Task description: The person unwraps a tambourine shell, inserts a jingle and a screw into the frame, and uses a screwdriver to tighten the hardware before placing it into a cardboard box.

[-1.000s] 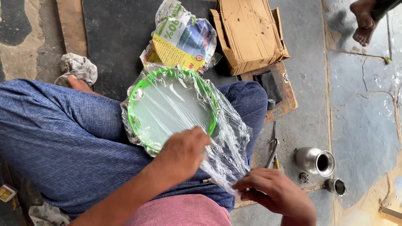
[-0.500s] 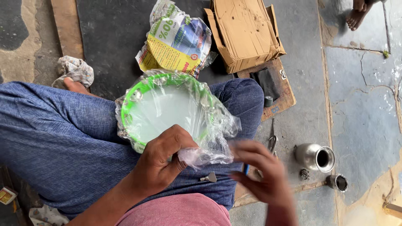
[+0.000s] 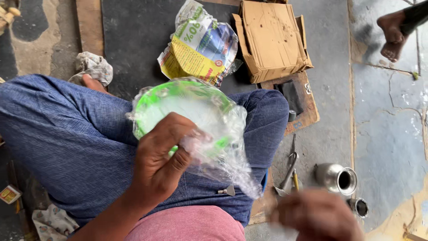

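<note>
Rough grey concrete floor (image 3: 330, 80) lay under us as we sat cross-legged in blue trousers, working on our lap. Our left hand (image 3: 162, 163) was closed around the near rim of a round green-rimmed disc (image 3: 178, 105), pinching the clear plastic wrap (image 3: 223, 151) bunched over it; the disc rested tilted on our knee. Our right hand (image 3: 318, 216) hung blurred, low and apart from the disc, and we could not tell whether its fingers were spread or curled. We judged that the loose tail of wrap trailing toward our lap could tear or slip off the rim, since only one hand gripped it and the film looked thin and crumpled. A small metal piece (image 3: 228, 191) lay on our thigh just below that tail and might snag it or roll off. Farther out sat a crumpled printed wrapper (image 3: 198, 47), a flattened cardboard box (image 3: 272, 40), a wooden board (image 3: 303, 102), pliers (image 3: 289, 167), a steel cup (image 3: 336, 178), and a rag (image 3: 92, 67). Another person's foot (image 3: 392, 38) showed at the far corner, well apart.
</note>
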